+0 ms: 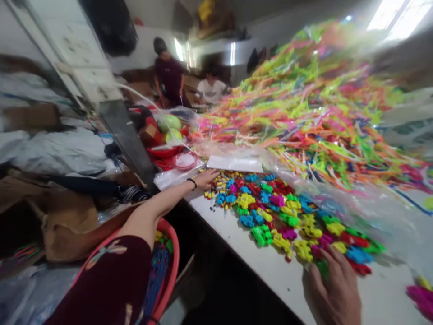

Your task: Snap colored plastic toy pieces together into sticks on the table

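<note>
Rising behind toy pieces [267,212], neon strips [318,117] look tangled.

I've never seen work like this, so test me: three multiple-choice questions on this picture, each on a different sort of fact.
1. Where do the coloured plastic pieces lie?
A. On a white table
B. On the floor
C. On a shelf

2. What colour is the band above the left hand?
A. Red
B. Black
C. White

3. What is the right hand doing?
A. Holding scissors
B. Touching a green piece
C. Hanging in the air, away from everything

1: A, they spread across the tabletop.
2: B, it shows dark against the wrist.
3: B, its fingers lie on the piece.
</note>
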Available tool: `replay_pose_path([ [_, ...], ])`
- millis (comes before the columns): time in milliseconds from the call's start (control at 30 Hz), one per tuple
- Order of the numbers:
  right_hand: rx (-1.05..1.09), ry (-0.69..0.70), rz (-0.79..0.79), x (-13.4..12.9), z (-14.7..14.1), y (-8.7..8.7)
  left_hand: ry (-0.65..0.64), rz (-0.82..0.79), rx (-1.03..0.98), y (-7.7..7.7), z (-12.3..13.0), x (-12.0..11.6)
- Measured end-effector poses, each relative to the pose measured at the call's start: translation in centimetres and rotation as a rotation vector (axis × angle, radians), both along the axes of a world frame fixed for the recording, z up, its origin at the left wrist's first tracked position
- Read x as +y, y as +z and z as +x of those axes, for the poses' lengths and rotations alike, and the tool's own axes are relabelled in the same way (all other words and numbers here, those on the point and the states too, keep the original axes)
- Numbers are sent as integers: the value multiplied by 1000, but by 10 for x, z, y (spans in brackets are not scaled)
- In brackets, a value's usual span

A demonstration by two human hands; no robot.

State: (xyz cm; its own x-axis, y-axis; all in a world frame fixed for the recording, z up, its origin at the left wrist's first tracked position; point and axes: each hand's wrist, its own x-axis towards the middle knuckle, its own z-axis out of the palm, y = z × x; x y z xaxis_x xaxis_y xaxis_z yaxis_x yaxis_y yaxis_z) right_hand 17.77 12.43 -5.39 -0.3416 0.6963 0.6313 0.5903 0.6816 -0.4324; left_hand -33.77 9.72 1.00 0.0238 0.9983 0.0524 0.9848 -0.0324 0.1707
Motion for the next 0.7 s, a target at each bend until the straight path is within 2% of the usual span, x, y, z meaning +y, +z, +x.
replay_pose_path([
  [100, -17, -20, 1, -1, -2, 1, -21, 11, -26, -7, -10, 4],
  [267, -24, -3, 20, -3, -5, 6, -65, 20, -7, -5, -13, 0],
  [433, -18, -6, 8, -7, -7, 12, -98, 2, -2, -5, -17, 10],
  [533, -18, -6, 33, -8, -9, 12, -55, 16, -7, -5, -19, 14],
  [700, -5, -12, 40, -6, -10, 10, 88, 58, -33, -6, -16, 13],
])
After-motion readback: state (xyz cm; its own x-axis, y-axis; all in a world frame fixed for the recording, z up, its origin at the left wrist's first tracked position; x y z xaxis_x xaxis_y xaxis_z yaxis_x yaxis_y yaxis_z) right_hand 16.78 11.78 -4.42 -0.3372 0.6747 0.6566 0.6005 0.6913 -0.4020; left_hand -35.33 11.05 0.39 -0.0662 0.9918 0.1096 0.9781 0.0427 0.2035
